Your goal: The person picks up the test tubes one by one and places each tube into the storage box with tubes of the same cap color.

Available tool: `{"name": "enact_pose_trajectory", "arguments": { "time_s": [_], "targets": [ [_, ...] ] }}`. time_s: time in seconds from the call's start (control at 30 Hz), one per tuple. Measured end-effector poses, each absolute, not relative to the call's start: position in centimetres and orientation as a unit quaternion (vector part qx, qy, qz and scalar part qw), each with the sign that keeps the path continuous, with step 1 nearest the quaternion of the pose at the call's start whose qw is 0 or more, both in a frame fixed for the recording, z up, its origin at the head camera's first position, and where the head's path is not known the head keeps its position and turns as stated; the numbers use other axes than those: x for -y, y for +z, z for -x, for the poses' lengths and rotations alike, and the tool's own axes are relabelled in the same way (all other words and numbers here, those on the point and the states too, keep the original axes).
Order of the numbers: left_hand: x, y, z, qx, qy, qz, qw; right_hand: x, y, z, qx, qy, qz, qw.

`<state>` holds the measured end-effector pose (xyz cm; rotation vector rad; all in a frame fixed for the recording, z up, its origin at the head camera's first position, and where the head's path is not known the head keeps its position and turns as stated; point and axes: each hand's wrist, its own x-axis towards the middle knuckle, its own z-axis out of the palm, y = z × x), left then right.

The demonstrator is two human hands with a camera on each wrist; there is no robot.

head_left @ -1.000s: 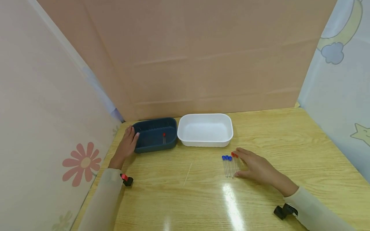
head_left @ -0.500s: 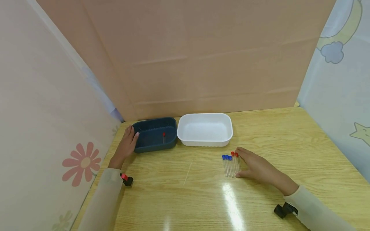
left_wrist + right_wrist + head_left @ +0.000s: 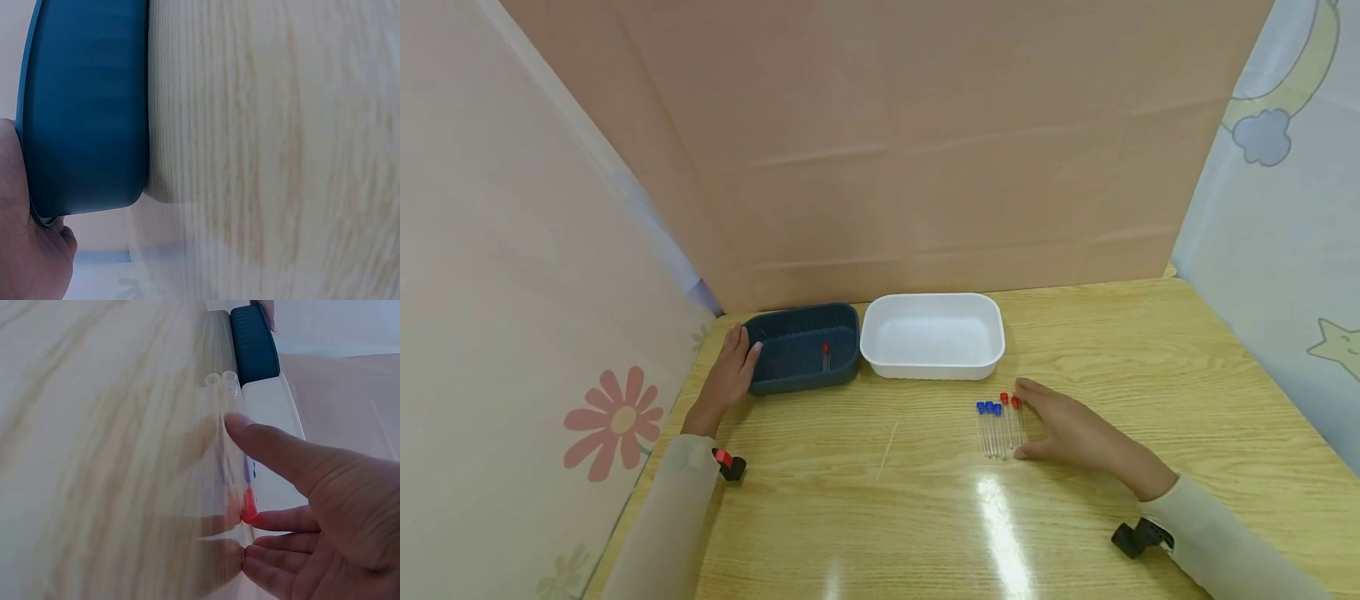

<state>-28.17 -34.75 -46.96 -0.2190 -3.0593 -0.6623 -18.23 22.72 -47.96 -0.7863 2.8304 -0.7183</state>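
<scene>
Red-capped tubes (image 3: 1018, 421), 2 of them, lie beside 3 blue-capped tubes (image 3: 992, 432) on the table (image 3: 925, 500). Our right hand (image 3: 1066, 425) is spread at the rightmost; a loose pinch could roll its neighbours. Our left hand (image 3: 727, 371) grips the dark tray (image 3: 805, 384).

Two slim, clear red-capped tubes (image 3: 1007, 421) lie beside three clear blue-capped tubes (image 3: 992, 430).
All lie cap-end forward; another red-capped tube (image 3: 826, 357) lies inside a dark blue rounded rectangular tray (image 3: 802, 383) standing upright.
</scene>
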Motion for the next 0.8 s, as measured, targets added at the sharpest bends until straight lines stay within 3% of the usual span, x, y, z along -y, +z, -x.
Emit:
{"name": "enact_pose_trajectory", "arguments": {
  "time_s": [0.37,0.8],
  "targets": [
    [35.0,-47.4,28.3,0.974,-0.213,0.075,0.006,-22.6,-47.7,18.0,-0.930,-0.271,0.247,0.031],
    [35.0,-47.6,28.5,0.972,-0.221,0.074,0.020,-19.1,-44.1,16.7,-0.900,-0.327,0.289,-0.003]
  ]
}}
